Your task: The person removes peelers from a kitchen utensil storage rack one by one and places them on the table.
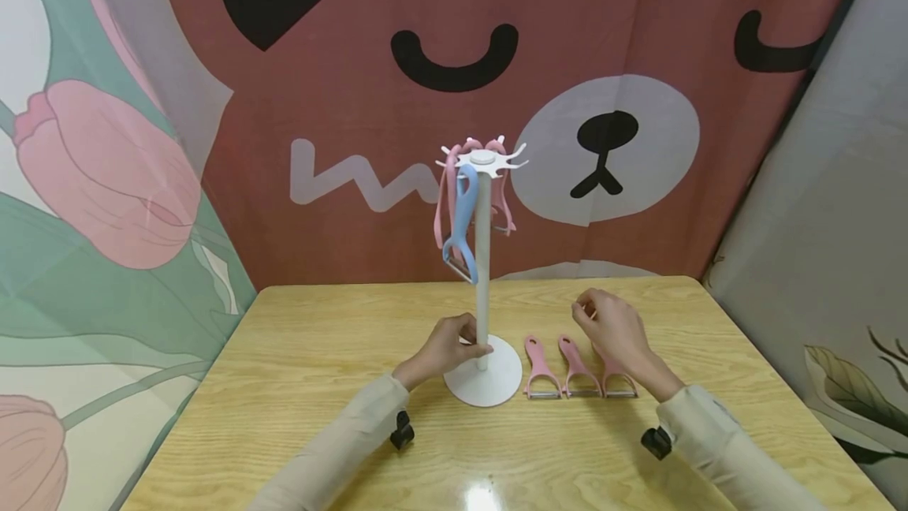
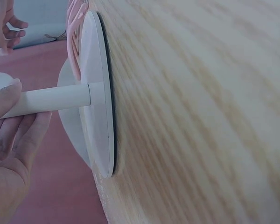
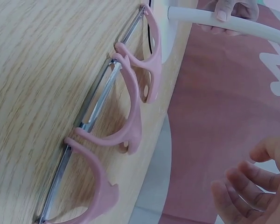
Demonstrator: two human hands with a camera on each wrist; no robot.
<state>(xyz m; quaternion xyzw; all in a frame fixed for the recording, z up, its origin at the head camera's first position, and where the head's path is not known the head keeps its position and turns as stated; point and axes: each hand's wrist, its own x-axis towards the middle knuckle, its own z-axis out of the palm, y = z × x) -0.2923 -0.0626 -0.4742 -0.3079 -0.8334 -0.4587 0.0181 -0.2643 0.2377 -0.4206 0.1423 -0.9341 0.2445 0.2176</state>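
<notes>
A white stand (image 1: 483, 259) with a round base (image 1: 489, 391) and a hooked top (image 1: 485, 158) rises from the table. My left hand (image 1: 443, 347) grips its pole low down, thumb on one side and fingers on the other, as the left wrist view shows. From the hooks hang a blue peeler (image 1: 464, 207) and several pink peelers (image 1: 450, 188). Three pink peelers lie in a row to the right: one beside the base (image 1: 537, 357), a middle one (image 1: 573, 355) and an outer one (image 3: 100, 186). Over the outer one hovers my right hand (image 1: 615, 331), fingers loosely bent, holding nothing.
The wooden table (image 1: 319, 353) runs back to a cloth backdrop (image 1: 333, 101) with a bear's face. Side curtains with flowers hang at left and right. The hung peelers and hooks stand high above the table, close before the backdrop in the head view.
</notes>
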